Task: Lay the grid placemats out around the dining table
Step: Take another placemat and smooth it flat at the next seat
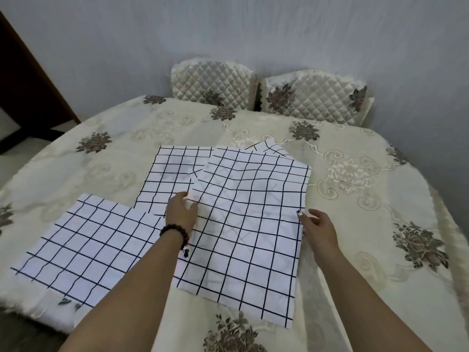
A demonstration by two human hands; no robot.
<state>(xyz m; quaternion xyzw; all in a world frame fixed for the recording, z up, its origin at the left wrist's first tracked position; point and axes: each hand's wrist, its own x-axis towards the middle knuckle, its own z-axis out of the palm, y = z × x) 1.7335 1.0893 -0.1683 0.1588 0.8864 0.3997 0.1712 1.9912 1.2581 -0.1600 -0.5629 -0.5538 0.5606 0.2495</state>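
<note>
White placemats with a dark grid lie on the round dining table, which has a cream floral cloth. One placemat lies flat at the near left. A second placemat sits behind it, partly under a top placemat in the middle; a corner of another placemat pokes out at the back. My left hand pinches the top placemat's left edge. My right hand pinches its right edge.
Two chairs with quilted cream covers stand at the table's far side against a pale wall. A dark wooden door frame is at the left. The tablecloth hangs over the table edge all round.
</note>
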